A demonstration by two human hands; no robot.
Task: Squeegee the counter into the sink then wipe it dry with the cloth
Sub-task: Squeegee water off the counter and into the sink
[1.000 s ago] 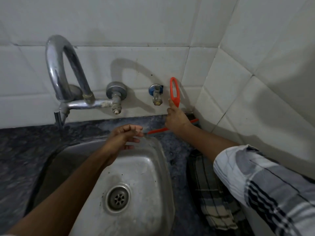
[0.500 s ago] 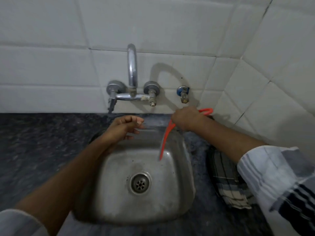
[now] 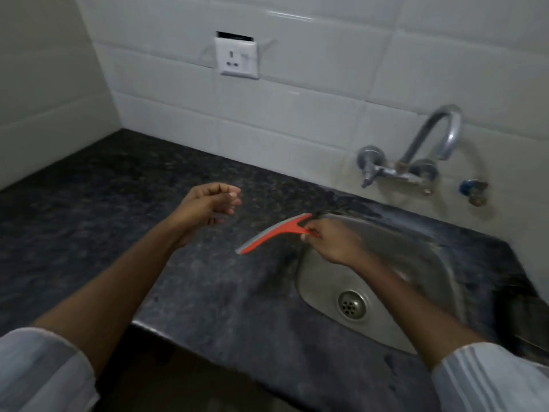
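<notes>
My right hand (image 3: 329, 243) grips the handle of a red squeegee (image 3: 271, 233) with a grey rubber edge. Its blade hangs over the dark speckled counter (image 3: 118, 209), just left of the steel sink (image 3: 416, 307). Whether the blade touches the counter I cannot tell. My left hand (image 3: 208, 203) hovers above the counter to the blade's left, fingers loosely curled, holding nothing. The cloth is out of view.
A curved chrome tap (image 3: 416, 156) and a small blue-handled valve (image 3: 472, 191) are fixed to the white tiled wall behind the sink. A white wall socket (image 3: 237, 56) sits higher up. The counter's front edge (image 3: 208, 337) runs below my arms, and a wall closes the left end.
My right hand took the squeegee from beside the tap and carried it left across the sink to the counter. My left hand moved left too. The view swung left, and the cloth left it.
</notes>
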